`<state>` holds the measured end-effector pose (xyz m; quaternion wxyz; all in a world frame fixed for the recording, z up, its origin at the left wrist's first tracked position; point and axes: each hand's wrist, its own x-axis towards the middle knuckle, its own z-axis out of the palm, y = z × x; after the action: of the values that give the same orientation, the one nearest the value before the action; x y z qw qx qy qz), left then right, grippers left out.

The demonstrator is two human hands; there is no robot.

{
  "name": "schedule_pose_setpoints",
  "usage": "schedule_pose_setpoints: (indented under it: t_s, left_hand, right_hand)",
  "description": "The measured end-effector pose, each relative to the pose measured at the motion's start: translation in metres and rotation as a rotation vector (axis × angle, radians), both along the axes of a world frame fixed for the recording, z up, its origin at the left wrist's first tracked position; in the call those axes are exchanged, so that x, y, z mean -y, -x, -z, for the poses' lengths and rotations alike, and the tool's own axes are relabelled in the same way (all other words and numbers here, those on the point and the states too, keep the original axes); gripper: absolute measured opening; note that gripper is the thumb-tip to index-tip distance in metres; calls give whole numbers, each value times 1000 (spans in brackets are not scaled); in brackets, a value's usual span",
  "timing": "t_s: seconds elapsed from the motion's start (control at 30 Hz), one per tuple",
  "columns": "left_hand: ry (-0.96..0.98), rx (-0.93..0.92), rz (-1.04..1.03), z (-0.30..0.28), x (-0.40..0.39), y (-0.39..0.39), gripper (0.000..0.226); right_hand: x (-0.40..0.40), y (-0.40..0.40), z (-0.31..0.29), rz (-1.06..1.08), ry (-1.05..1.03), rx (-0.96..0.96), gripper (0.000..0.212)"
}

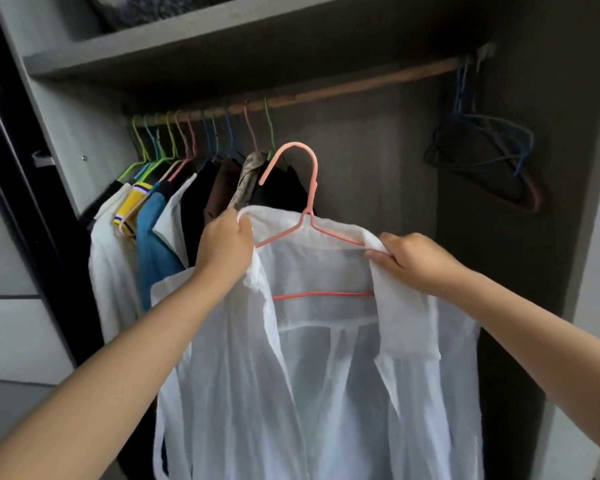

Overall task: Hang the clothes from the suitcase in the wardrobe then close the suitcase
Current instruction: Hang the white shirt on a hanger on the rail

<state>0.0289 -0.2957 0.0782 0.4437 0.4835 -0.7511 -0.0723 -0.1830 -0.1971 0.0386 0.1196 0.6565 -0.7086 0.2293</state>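
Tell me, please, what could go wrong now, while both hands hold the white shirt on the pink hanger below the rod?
The pink hanger is not yet on the rod. The left hand and right hand pinch only the white shirt, so the hanger might slip or tilt. Its hook might also snag the hanging clothes.

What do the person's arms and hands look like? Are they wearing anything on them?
Both arms are bare from the hands back to the picture's edge: no sleeves, no gloves. The left hand and right hand show no rings, and the wrists have no watch or bracelet. Fingernails are mostly hidden from view.

sheer white cloth shirt (326, 375), wooden rail (361, 85)
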Motion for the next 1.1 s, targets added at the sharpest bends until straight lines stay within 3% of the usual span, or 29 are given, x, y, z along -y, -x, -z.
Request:
schedule_pose_setpoints:
  t_s: [0.23,0.4,0.47,0.67,0.87,0.93,1.0,1.1]
  left_hand:
    - [47,46,45,3,-3,13,29]
    - [252,373,-94,10,7,0,32]
    - [260,405,-71,12,5,-1,30]
    - [30,268,164,17,-33,16,42]
    - [-142,640,313,42,-43,29,27]
    - [-201,726,405,38,-42,28,35]
    - [-115,695,492,32,-44,24,30]
    - [210,393,480,13,-44,15,44]
  right_hand:
    - [1,-4,-9,5,16,-30,34]
    - [-5,21,-7,121,17,44,40]
    - [-5,23,-7,172,-37,14,42]
    - [-10,21,-14,169,8,33,34]
    - [-29,6,-30,151,207,-4,43]
    - [-38,7,-33,171,236,45,43]
    - [-51,12,-38,190,220,138,39]
    - [-64,17,-47,194,193,204,33]
